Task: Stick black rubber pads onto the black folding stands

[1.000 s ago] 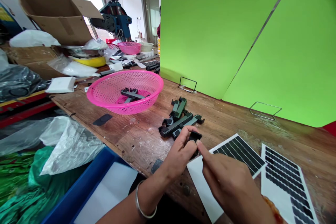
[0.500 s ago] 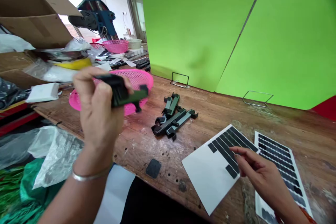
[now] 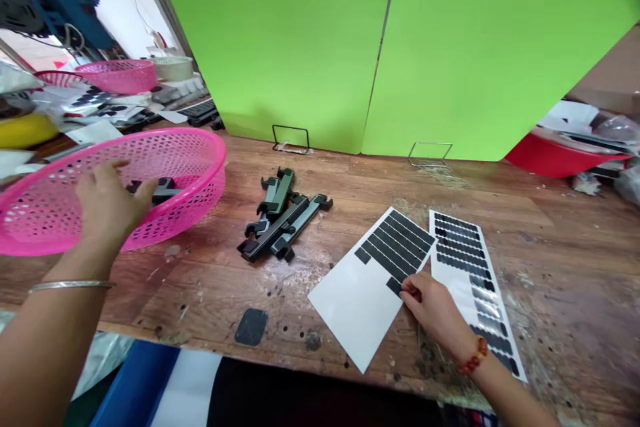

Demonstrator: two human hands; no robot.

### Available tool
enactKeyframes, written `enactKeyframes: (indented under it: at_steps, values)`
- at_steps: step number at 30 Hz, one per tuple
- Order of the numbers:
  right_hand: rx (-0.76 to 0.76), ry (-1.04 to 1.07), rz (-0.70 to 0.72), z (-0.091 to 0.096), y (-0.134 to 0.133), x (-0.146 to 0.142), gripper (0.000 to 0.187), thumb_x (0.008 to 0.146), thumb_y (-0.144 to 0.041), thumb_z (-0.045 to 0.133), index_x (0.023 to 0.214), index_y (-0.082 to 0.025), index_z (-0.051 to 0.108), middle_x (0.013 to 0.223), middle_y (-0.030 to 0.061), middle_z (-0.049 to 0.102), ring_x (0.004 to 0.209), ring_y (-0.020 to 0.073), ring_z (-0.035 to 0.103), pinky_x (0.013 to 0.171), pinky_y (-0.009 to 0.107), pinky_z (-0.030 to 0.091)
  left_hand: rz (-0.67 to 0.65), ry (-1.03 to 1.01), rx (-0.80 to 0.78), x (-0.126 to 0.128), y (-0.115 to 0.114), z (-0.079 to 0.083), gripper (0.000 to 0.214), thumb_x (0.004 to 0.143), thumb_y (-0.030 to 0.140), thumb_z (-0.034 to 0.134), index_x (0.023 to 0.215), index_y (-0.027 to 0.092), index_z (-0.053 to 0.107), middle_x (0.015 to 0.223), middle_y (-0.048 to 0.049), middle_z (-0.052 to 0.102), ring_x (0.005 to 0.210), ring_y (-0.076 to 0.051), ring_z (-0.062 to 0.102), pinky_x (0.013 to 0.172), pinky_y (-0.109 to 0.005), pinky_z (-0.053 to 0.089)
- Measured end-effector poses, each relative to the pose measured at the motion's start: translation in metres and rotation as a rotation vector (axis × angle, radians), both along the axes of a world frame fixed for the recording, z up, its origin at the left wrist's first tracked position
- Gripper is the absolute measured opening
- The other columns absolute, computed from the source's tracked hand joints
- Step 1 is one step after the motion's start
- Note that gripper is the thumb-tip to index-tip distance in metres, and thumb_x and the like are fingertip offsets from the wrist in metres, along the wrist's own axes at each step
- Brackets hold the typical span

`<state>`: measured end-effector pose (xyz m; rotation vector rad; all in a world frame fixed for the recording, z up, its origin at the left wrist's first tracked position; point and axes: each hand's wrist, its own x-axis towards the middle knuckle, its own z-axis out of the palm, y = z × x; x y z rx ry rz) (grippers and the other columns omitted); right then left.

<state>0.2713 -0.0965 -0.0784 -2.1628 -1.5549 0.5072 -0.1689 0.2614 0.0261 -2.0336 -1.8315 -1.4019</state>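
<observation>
My left hand (image 3: 107,203) reaches into the pink basket (image 3: 200,167), its fingers loosely stretched out. The thumb touches a black plastic part (image 3: 165,188) lying in the basket. My right hand (image 3: 430,303) pinches the lowest black sticker strip (image 3: 397,285) on a white backing sheet (image 3: 357,303). A second sheet of black stickers (image 3: 467,263) lies just to the right of it. A pile of black and dark green plastic parts (image 3: 280,220) rests on the wooden bench between the two hands.
A loose black pad (image 3: 251,327) lies near the bench's front edge. Green boards (image 3: 310,33) on wire stands (image 3: 291,140) wall off the back. A red basin (image 3: 550,157) sits far right, another pink basket (image 3: 117,75) far left, and a blue bin (image 3: 135,387) below the bench.
My left hand carried a black part from the pile up and left to the pink basket. My right hand drew back to the sticker sheet and pinched a strip. The view swung right.
</observation>
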Motion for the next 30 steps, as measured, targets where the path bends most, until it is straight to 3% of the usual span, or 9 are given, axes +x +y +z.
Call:
enactKeyframes:
  at_steps: [2, 5, 7, 9, 12, 16, 23, 27, 30]
  values:
    - [0.009, -0.035, -0.056, -0.002, -0.002, -0.005, 0.009, 0.082, -0.023, 0.048, 0.077, -0.018, 0.055, 0.08, 0.0059, 0.058, 0.071, 0.02, 0.057, 0.068, 0.033, 0.045, -0.044, 0.13, 0.114, 0.03, -0.024, 0.003, 0.069, 0.071, 0.062, 0.067, 0.12, 0.015, 0.053, 0.119, -0.0099, 0.057, 0.118, -0.033, 0.043, 0.102, -0.06, 0.029]
    - [0.015, -0.068, -0.105, -0.002, -0.004, -0.011, 0.01, 0.083, -0.023, 0.05, 0.086, -0.016, 0.056, 0.087, 0.0088, 0.057, 0.075, 0.0216, 0.058, 0.072, 0.034, 0.046, -0.451, 0.195, 0.101, 0.097, -0.087, -0.003, 0.034, 0.087, 0.043, 0.056, 0.11, 0.017, 0.059, 0.117, -0.0068, 0.061, 0.114, -0.025, 0.051, 0.103, -0.05, 0.037]
    - [-0.01, -0.088, -0.106, 0.0, -0.003, -0.013, 0.01, 0.083, -0.021, 0.049, 0.087, -0.015, 0.057, 0.088, 0.0094, 0.058, 0.078, 0.0226, 0.059, 0.073, 0.034, 0.046, -0.806, 0.276, -0.087, 0.147, -0.137, -0.019, 0.021, 0.092, 0.031, 0.05, 0.103, 0.019, 0.064, 0.117, -0.006, 0.063, 0.119, -0.022, 0.052, 0.105, -0.044, 0.039]
    - [-0.053, -0.116, -0.102, 0.002, 0.0, -0.013, 0.008, 0.083, -0.019, 0.049, 0.085, -0.016, 0.056, 0.087, 0.0093, 0.058, 0.079, 0.0229, 0.058, 0.073, 0.034, 0.045, -1.134, 0.381, -0.224, 0.191, -0.184, -0.043, 0.023, 0.093, 0.025, 0.048, 0.108, 0.02, 0.064, 0.128, -0.0061, 0.059, 0.131, -0.022, 0.043, 0.109, -0.042, 0.037]
    - [-0.107, -0.137, -0.076, 0.004, 0.006, -0.01, 0.005, 0.081, -0.018, 0.049, 0.082, -0.017, 0.054, 0.084, 0.0083, 0.059, 0.077, 0.0224, 0.058, 0.071, 0.032, 0.044, -1.357, 0.511, -0.281, 0.239, -0.233, -0.078, 0.033, 0.093, 0.03, 0.051, 0.123, 0.02, 0.057, 0.141, -0.007, 0.049, 0.137, -0.023, 0.035, 0.113, -0.041, 0.032]
    - [-0.134, -0.107, -0.064, 0.001, 0.011, -0.002, 0.003, 0.078, -0.017, 0.051, 0.08, -0.019, 0.051, 0.082, 0.0066, 0.059, 0.074, 0.0214, 0.058, 0.068, 0.031, 0.042, -1.254, 0.655, -0.374, 0.268, -0.258, -0.099, 0.056, 0.09, 0.041, 0.054, 0.137, 0.014, 0.042, 0.148, -0.0104, 0.039, 0.138, -0.029, 0.032, 0.113, -0.043, 0.03]
    - [-0.016, -0.06, -0.025, -0.002, 0.004, -0.014, 0.011, 0.081, -0.014, 0.044, 0.074, -0.021, 0.043, 0.075, 0.0039, 0.056, 0.068, 0.0194, 0.054, 0.065, 0.031, 0.041, -1.153, 0.735, -0.379, 0.272, -0.269, -0.102, 0.059, 0.09, 0.045, 0.052, 0.137, 0.012, 0.041, 0.148, -0.011, 0.039, 0.134, -0.03, 0.036, 0.108, -0.044, 0.032]
    - [0.145, -0.008, 0.116, 0.013, -0.01, -0.03, 0.013, 0.085, -0.015, 0.042, 0.074, -0.022, 0.043, 0.071, 0.0007, 0.052, 0.063, 0.0163, 0.051, 0.06, 0.028, 0.04, -1.153, 0.691, -0.378, 0.271, -0.273, -0.104, 0.059, 0.087, 0.047, 0.055, 0.134, 0.013, 0.043, 0.145, -0.0116, 0.042, 0.131, -0.031, 0.038, 0.104, -0.044, 0.036]
    - [0.267, 0.097, 0.126, 0.031, -0.015, -0.031, 0.008, 0.086, -0.019, 0.046, 0.078, -0.022, 0.047, 0.07, -0.0009, 0.051, 0.06, 0.0138, 0.05, 0.056, 0.025, 0.041, -1.162, 0.63, -0.408, 0.273, -0.256, -0.092, 0.056, 0.083, 0.05, 0.061, 0.127, 0.017, 0.05, 0.134, -0.0097, 0.052, 0.121, -0.027, 0.049, 0.097, -0.037, 0.042]
